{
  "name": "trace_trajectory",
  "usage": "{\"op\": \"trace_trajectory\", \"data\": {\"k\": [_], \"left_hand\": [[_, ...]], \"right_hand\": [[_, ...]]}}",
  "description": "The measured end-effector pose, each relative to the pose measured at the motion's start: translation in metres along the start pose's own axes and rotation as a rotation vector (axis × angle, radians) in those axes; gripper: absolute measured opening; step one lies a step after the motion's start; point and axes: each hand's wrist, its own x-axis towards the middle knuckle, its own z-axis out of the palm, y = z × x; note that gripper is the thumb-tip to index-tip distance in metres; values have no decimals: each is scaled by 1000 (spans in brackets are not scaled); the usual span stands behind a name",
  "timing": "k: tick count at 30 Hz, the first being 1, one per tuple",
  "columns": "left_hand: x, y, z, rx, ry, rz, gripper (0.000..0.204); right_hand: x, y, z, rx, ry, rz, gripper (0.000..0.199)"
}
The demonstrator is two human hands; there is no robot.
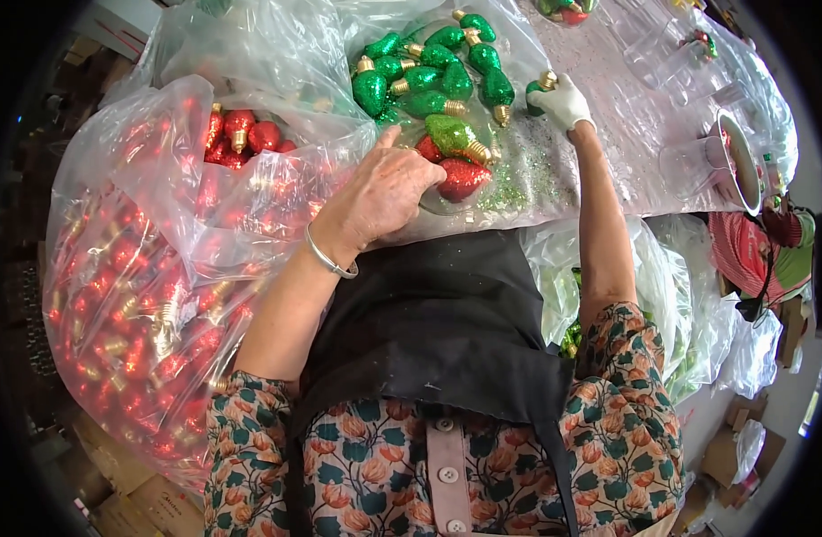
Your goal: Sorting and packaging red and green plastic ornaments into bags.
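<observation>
The right hand [567, 106], wearing a white glove, is holding a dark green glitter bulb ornament [534, 100] with curled fingers, above the plastic-covered counter [621, 143]. The bare left hand [388, 192] is half curled, with 1 finger pointing outward, and is touching or nearly touching a red glitter bulb ornament [466, 180] near the front edge; I cannot tell if it is gripping this. A light green bulb ornament [452, 135] is lying just beyond. Farther away, a green group of bulbs [420, 79] is lying. At left, a clear plastic bag [156, 148] is containing many red bulbs [239, 123].
</observation>
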Motion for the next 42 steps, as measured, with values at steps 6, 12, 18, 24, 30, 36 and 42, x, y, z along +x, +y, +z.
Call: {"op": "trace_trajectory", "data": {"k": [6, 12, 18, 24, 30, 36, 42], "left_hand": [[1, 14, 15, -26, 92, 72, 30], [6, 13, 18, -51, 90, 61, 25], [9, 13, 12, -8, -15, 11, 19], [6, 4, 18, 42, -16, 25, 22], [4, 11, 11, 16, -88, -21, 32], [6, 14, 10, 58, -25, 36, 36], [15, 14, 5, 121, -189, -14, 38]], "right_hand": [[-15, 4, -31, -419, -330, 24, 39], [-64, -53, -21, -370, -27, -94, 31], [-79, -31, 29, -732, 106, -548, 26], [-62, -61, -22, -125, 104, -191, 30], [-128, -128, -52, 442, 88, -619, 30], [-108, -140, -22, -29, -7, -1048, 19], [-117, -142, 1, -474, -81, -1244, 13]]}}
